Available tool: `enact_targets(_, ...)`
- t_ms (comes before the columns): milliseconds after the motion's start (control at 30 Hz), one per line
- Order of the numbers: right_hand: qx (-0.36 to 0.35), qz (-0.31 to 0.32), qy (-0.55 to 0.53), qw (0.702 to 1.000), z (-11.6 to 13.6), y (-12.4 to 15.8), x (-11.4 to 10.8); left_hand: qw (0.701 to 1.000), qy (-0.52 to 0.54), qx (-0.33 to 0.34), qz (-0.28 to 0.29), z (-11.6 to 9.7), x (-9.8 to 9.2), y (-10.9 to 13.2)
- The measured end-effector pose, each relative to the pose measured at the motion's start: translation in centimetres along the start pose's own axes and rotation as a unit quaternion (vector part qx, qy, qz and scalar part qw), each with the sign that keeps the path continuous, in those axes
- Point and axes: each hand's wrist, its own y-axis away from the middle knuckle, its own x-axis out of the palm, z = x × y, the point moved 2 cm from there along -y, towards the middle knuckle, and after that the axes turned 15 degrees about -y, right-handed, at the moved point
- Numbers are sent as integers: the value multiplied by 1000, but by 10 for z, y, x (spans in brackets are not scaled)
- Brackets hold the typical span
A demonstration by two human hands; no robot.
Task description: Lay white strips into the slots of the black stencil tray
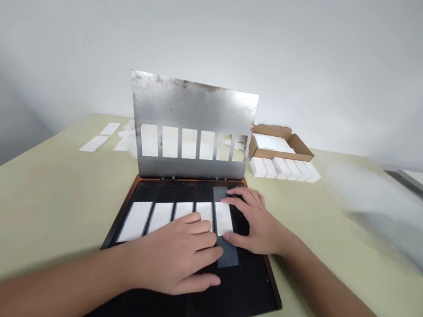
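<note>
A black board (177,287) with a brown rim lies before me, its hinged metal plate (194,105) raised and pierced by a row of rectangular windows. Several white cards (135,221) lie side by side in a row across the board. At the row's right end, my right hand (252,219) spans a white card (223,218), fingertips at its far edge and thumb at its near edge. That card lies over a dark grey strip (229,254). My left hand (187,255) rests low over the board, thumb apart from the loosely bent fingers, covering the near parts of the middle cards.
Behind the board at right stands a cardboard box (300,149) holding white cards, with a leaning row of white card stacks (284,169) in front. Loose white cards (94,143) lie at the back left of the yellowish table (38,200). A blurred pale object (399,220) is at far right.
</note>
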Motion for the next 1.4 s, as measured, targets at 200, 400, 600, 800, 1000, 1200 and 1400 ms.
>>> enact_targets(200,3,4,5,1000,1,0,0,1000,-4,0,3,0,1,1)
enact_targets(400,6,0,4,1000,0,2,1,1000,-9,0,4,-1,0,0)
enact_targets(600,2,-2,0,1000,0,2,1,1000,-3,2,7,0,-1,-1)
enact_targets(800,6,-1,2,1000,-1,2,1,1000,-5,-5,-1,0,-1,-1)
enact_targets(1000,0,-3,3,1000,-2,2,1,1000,-9,-3,-1,0,-1,-1)
enact_targets(1200,-15,-22,-12,1000,2,2,-1,1000,-8,0,3,0,0,-1)
enact_targets(1400,-61,-72,-22,995,11,0,-8,1000,-3,-5,1,-1,-1,0)
